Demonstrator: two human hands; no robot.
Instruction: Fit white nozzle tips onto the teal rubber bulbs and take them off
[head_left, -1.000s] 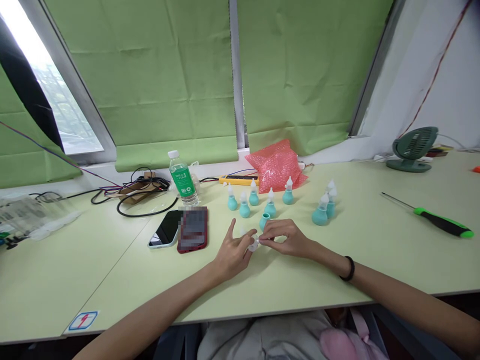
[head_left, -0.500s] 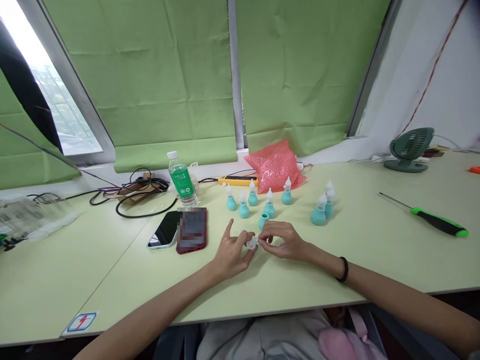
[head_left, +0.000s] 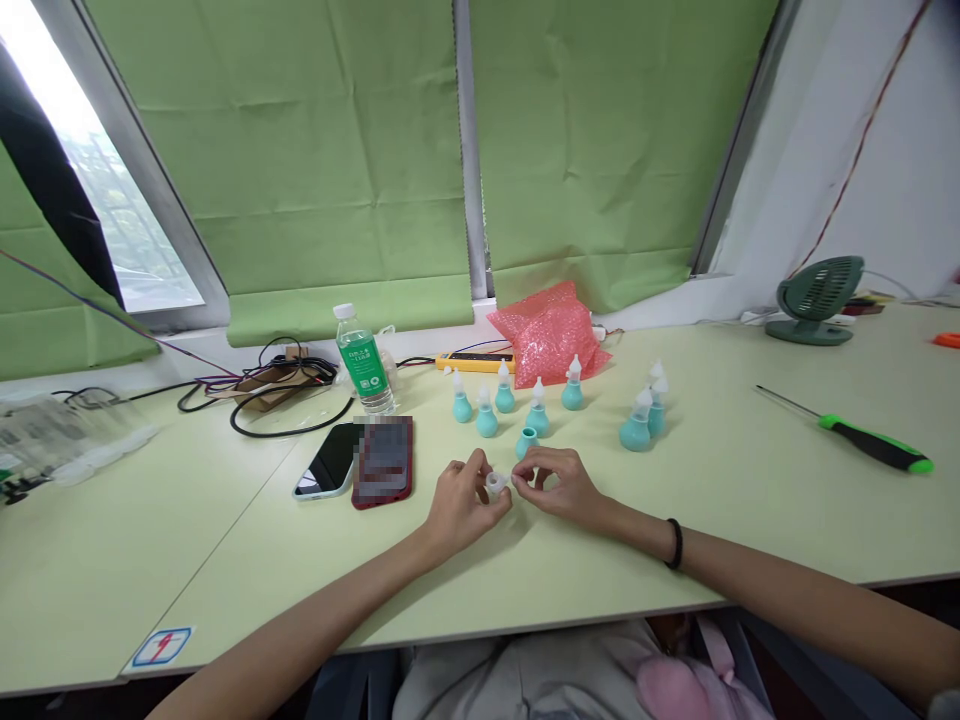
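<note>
My left hand [head_left: 466, 503] pinches a small clear plastic nozzle [head_left: 495, 483], its round open end facing up toward me. The fingertips of my right hand [head_left: 559, 482] are closed at the nozzle's right-hand tip. Just beyond my right fingers stands a teal squeeze bulb [head_left: 526, 441] with an open neck and no nozzle on it. Farther back are several teal bulbs with clear pointed nozzles on top, among them one upright bulb [head_left: 537, 417] behind the open one. Two more stand to the right, the nearer bulb [head_left: 635, 431] partly covering the other.
Left of my hands lie two phones, one red-cased phone [head_left: 384, 462] overlapping a light-edged phone [head_left: 328, 462]. Behind them stands a water bottle [head_left: 364, 362] near black cables [head_left: 300, 432]. A pink bubble-wrap bag [head_left: 551, 335] lies at the back. Rightward are a screwdriver [head_left: 874, 443] and a green fan [head_left: 817, 300].
My left fingers have curled in, with the raised index finger now down. The nozzle has turned so its round opening shows, and it has shifted slightly left.
</note>
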